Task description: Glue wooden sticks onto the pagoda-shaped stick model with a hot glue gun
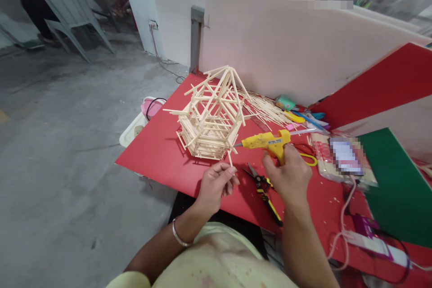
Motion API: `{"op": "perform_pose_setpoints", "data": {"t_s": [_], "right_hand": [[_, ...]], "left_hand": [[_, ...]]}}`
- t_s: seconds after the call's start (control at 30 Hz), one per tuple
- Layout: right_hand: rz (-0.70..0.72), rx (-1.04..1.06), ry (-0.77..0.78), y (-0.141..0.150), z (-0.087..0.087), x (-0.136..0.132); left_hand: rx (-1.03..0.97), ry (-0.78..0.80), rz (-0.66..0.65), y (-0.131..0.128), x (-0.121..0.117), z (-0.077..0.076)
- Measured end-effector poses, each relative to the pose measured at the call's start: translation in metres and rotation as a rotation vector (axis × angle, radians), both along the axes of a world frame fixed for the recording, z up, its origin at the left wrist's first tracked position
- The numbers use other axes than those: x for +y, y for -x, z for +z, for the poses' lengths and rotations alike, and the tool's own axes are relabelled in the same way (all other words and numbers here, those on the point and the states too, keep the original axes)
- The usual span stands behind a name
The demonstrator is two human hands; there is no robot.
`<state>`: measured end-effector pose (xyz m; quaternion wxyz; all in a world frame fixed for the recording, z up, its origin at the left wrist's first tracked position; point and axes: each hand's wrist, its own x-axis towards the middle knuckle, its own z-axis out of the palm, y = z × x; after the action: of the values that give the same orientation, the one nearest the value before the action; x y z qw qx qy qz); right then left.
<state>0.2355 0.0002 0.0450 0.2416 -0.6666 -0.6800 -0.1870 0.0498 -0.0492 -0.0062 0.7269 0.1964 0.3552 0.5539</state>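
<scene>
A house-shaped model of thin wooden sticks (212, 114) stands on the red table (158, 153). My left hand (216, 184) pinches a short wooden stick (230, 159) upright just in front of the model's base. My right hand (290, 175) is closed round the handle of a yellow glue gun (266, 141), whose nozzle points left towards the top of that stick. Black and yellow snips (265, 191) lie on the table between my hands.
A pile of loose sticks (266, 110) lies behind the model by the white partition (286, 40). Coloured tools, a packet and yellow-handled scissors (308, 157) are at the right, with a green board (398, 189) and cables. A white bin (135, 128) stands on the floor at the left.
</scene>
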Motion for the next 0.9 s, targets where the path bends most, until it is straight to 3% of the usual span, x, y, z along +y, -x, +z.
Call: {"op": "perform_pose_setpoints", "data": {"t_s": [0.9], "right_hand": [[0.0,-0.008,-0.002,0.0043,-0.0013,0.0062]], "left_hand": [[0.03,-0.014,-0.007,0.0017,0.0005,-0.003]]}}
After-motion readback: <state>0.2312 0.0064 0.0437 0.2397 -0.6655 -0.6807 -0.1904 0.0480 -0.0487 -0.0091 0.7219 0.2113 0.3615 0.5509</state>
